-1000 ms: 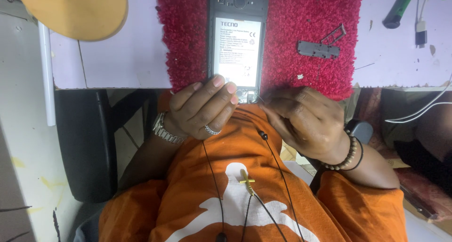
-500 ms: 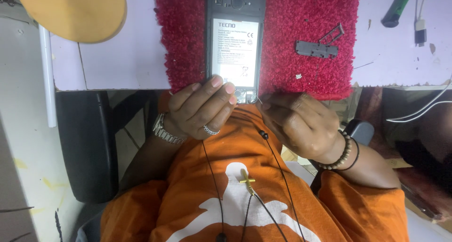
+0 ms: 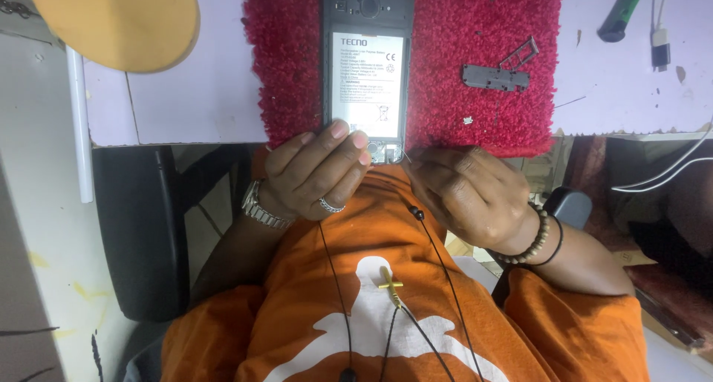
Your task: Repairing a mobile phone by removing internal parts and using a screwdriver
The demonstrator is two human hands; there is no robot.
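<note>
Phone [image 3: 368,70] w/ the back cover off is laid face down on a red fuzzy mat [image 3: 475,25], prob so it doesn't slide and small bits don't roll away. Its near end is pinned by the left hand [image 3: 316,174], fingers curled over the edge to keep it steady. A thin tool is pinched in the right hand [image 3: 468,193], fingers clenched tight, tip aimed at the phone's bottom corner; what kind of tool can't be told. A small grey part [image 3: 495,77] is parked on the mat, apart from the phone. A yellow disc [image 3: 115,22] is sat off to the side on the table [image 3: 193,92].
</note>
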